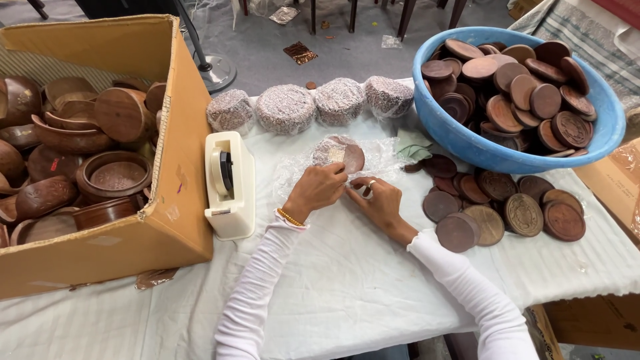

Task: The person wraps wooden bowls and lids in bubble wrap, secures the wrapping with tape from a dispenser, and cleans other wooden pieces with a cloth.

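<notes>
my left hand (319,190) has its fingers curled down on the clear plastic wrap (293,175) at the edge of a round wooden lid (341,154) lying on the white table cloth (347,280), and my right hand (379,202) lies half open, fingertips on the same wrap. four wrapped round bundles (287,108) line up behind, a cream tape dispenser (229,183) stands left beside the cardboard box (100,253), and a blue tub (467,147) of lids sits right.

Both arms wear long white ribbed sleeves. The left hand (319,191) has a thin gold bracelet at the wrist; the right hand (379,203) wears a ring.
</notes>
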